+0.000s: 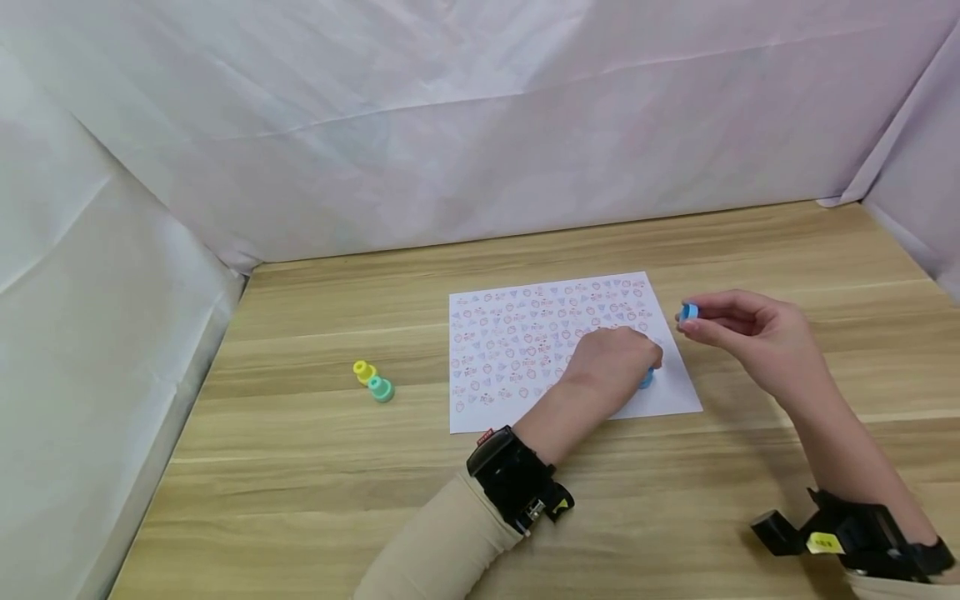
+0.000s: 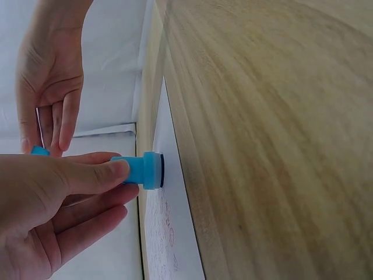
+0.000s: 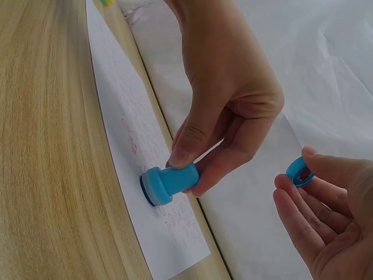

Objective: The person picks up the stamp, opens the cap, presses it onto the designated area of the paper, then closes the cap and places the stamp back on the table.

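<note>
My left hand (image 1: 611, 367) pinches a blue stamp (image 2: 140, 170) by its handle, thumb on one side and fingers on the other. The stamp's dark face points down, right at the white paper (image 1: 678, 396), near the paper's right side. Rows of small red and blue printed figures cover most of that sheet. Off the paper's right edge, my right hand (image 1: 757, 333) holds a small blue cap (image 3: 300, 172) between thumb and fingertips, raised above the table. In the right wrist view the cap's hollow side shows, with something dark red inside.
On the wooden table (image 1: 300, 467), left of the paper, a yellow stamp (image 1: 364, 372) and a green stamp (image 1: 381, 389) stand side by side. White cloth (image 1: 480, 150) hangs behind the table and along its left and right sides.
</note>
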Demonstrator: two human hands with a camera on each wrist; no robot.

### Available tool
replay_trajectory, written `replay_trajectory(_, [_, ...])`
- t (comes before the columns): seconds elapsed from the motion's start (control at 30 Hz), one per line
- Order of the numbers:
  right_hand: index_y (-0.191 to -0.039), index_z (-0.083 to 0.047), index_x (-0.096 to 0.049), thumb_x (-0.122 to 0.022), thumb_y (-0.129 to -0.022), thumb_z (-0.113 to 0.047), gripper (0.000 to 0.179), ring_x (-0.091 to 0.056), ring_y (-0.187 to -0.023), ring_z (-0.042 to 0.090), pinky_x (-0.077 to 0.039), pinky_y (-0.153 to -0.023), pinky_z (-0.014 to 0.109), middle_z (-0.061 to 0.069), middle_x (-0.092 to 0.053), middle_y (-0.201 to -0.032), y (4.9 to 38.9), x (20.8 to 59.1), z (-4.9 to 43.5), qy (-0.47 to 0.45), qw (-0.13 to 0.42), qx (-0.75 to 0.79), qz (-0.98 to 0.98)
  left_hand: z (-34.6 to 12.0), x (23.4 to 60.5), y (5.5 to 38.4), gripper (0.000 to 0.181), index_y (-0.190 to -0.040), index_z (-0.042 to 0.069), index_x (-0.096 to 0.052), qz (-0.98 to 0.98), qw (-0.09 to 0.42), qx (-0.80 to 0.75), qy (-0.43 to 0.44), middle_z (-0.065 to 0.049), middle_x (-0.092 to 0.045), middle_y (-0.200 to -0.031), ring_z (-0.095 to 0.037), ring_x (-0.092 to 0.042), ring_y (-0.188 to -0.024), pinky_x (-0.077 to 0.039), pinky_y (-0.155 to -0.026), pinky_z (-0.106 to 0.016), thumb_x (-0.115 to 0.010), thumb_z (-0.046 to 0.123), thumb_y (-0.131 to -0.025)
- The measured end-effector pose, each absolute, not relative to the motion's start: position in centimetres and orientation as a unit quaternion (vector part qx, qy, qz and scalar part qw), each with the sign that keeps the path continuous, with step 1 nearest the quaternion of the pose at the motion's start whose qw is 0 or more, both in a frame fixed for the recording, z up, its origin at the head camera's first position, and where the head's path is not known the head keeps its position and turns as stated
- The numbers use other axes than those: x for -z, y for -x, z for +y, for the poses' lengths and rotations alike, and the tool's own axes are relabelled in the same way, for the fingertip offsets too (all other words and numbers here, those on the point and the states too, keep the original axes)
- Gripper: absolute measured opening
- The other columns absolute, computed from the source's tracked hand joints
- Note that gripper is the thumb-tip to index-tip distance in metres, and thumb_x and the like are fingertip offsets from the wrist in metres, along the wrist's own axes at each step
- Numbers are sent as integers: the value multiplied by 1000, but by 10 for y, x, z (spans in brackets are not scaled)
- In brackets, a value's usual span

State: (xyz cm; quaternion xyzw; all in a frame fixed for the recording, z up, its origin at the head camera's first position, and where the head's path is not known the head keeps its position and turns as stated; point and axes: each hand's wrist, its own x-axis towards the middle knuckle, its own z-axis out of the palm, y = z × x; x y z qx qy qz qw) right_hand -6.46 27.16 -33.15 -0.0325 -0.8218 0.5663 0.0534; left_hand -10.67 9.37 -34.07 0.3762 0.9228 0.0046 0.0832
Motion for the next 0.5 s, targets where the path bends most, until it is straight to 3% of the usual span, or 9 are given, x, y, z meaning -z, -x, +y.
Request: replay_trajectory(0.5, [-111, -8, -73, -75, -88, -4, 24, -74, -80, 1, -59, -73, 13, -15, -76, -91, 65, 334, 273, 20, 50, -585, -809, 95, 342, 106, 22, -106, 38, -73, 922, 75, 0, -381, 20, -70, -96, 0, -55, -75, -49, -61, -17, -66, 20, -97])
